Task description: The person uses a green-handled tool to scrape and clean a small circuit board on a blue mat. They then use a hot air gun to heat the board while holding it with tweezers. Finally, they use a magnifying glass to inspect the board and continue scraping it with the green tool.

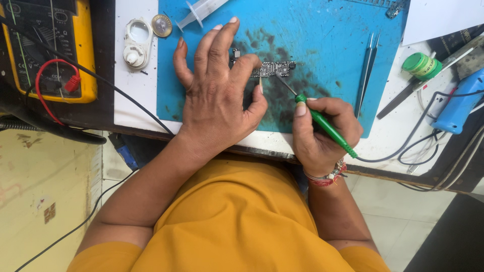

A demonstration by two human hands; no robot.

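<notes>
A small dark circuit board point(275, 68) lies on a stained blue work mat point(322, 35). My left hand point(217, 93) rests on the mat with fingers spread, index finger and thumb pressing on the board's left end. My right hand point(322, 133) grips a green-handled soldering iron point(325, 126) like a pen. Its thin metal tip point(285, 84) points up-left and reaches the board's lower edge. A cable runs from the iron's handle off to the right.
A yellow multimeter point(48, 48) with red and black leads sits at far left. A white round holder point(137, 43), a coin point(161, 25) and a syringe point(201, 11) lie above. Tweezers point(368, 68), a green tin point(421, 64) and a blue tool point(461, 103) are on the right.
</notes>
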